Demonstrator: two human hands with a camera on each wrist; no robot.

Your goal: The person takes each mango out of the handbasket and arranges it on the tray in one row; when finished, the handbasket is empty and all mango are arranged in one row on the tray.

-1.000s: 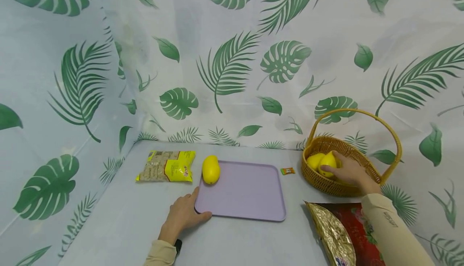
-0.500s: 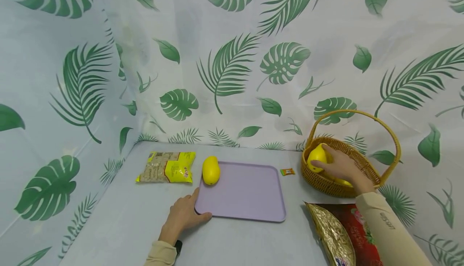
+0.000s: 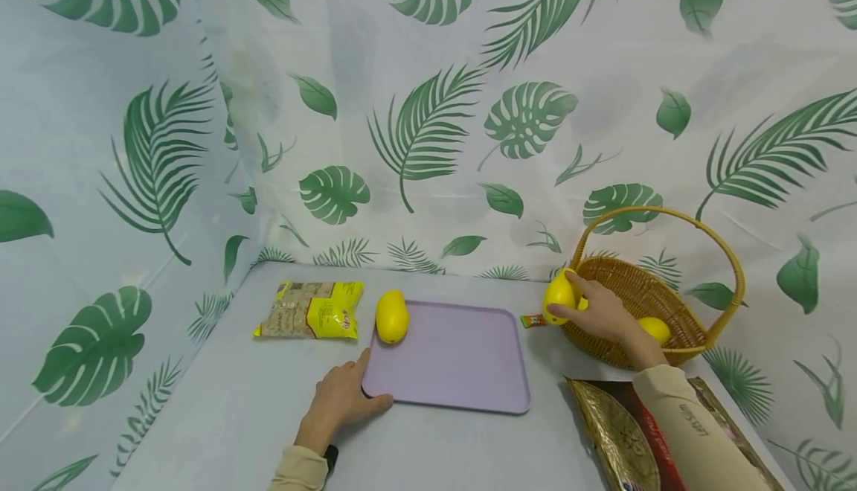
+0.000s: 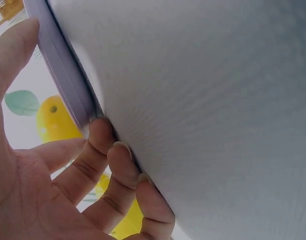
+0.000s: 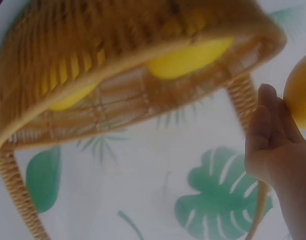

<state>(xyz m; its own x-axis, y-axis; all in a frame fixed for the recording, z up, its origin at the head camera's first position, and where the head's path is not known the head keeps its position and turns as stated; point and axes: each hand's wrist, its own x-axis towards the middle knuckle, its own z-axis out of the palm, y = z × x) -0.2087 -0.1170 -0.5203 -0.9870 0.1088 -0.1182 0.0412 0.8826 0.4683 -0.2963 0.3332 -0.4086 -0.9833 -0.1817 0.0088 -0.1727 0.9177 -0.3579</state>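
R hand grips yellow mango, thumb & fingers round it, up at L rim of wicker basket, nr sm candy packet. 2 more mangoes inside basket. L hand holds lilac tray by near-L corner, thumb along front edge; third-fruit mango at tray's far-L corner, nr yellow bag.

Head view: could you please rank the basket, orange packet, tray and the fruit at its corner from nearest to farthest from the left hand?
From the left hand:
1. Tray: touched at its near left corner.
2. Yellow fruit: at the tray's far left corner.
3. Orange packet: beyond the tray's right edge.
4. Basket: farther right.
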